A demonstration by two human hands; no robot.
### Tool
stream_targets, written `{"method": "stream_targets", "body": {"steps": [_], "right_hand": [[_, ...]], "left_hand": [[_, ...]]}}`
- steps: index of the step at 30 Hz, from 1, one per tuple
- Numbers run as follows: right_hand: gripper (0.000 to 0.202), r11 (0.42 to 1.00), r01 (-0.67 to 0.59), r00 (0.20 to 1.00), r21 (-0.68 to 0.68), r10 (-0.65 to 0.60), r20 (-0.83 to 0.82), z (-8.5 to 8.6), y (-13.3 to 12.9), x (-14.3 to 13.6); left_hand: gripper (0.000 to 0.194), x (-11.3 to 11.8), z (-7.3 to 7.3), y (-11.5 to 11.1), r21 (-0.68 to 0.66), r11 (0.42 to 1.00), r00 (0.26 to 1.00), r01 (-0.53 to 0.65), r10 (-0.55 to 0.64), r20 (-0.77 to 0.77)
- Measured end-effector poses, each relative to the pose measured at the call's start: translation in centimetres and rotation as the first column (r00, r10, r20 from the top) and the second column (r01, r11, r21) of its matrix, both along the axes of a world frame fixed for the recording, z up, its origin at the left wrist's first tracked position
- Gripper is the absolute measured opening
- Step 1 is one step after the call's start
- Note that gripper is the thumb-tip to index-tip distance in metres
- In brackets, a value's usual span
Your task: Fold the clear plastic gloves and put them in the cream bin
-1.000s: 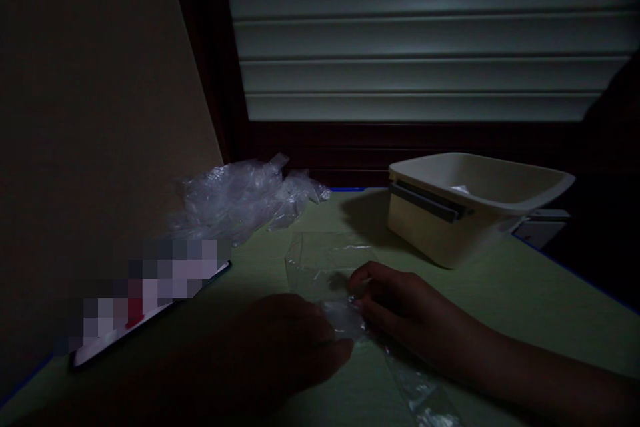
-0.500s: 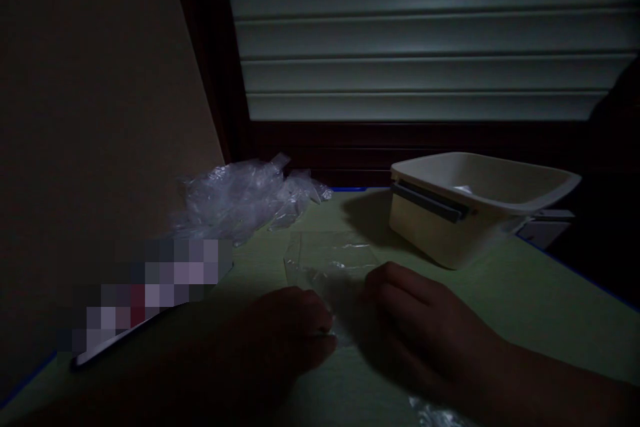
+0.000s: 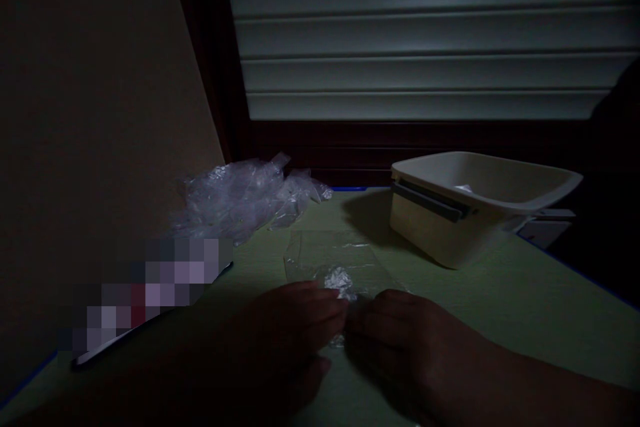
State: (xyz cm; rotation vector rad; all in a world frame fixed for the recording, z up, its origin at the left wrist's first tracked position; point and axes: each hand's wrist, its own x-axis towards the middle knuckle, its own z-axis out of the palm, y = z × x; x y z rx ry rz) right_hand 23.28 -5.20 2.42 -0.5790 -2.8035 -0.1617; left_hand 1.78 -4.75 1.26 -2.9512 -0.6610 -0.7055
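Observation:
A clear plastic bag (image 3: 320, 250) lies flat on the green tabletop. Over its near part is a shiny crumpled piece of clear plastic (image 3: 340, 282), partly covered by fingers. My left hand (image 3: 300, 320) reaches in from the left, its fingers stretched out across the crumpled plastic and its thumb apart below them. From the right, my right hand (image 3: 395, 327) has its fingers bent and closed at the crumpled plastic. Its fingertips almost meet those of my left hand, and the dim light hides the exact grip.
A heap of clear plastic bags (image 3: 235, 200) lies at the back left. A cream bin (image 3: 425, 230) with a grey handle stands at the back right, something shiny inside. A blurred flat object (image 3: 150, 307) is at the left. A slatted panel (image 3: 425, 40) rises behind the table (image 3: 530, 300).
Crumpled plastic now shows over the bag between my hands; the crumpled piece near the bottom edge is mostly out of sight. My left fingers have straightened, and my right hand has lowered toward them.

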Motion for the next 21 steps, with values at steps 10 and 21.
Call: {"method": "stream_targets", "body": {"steps": [10, 21], "right_hand": [[0.014, 1.0, -0.008, 1.0, 0.028, 0.008, 0.008, -0.1, 0.1, 0.0], [0.014, 0.999, -0.033, 0.999, 0.002, 0.033, 0.032, 0.2, -0.1, 0.1]], "left_hand": [[0.029, -0.4, -0.6, 0.9, -0.057, 0.995, 0.996, -0.086, 0.084, -0.044], [0.042, -0.4, -0.1, 0.9, -0.147, 0.987, 0.993, 0.066, -0.079, -0.087]]}}
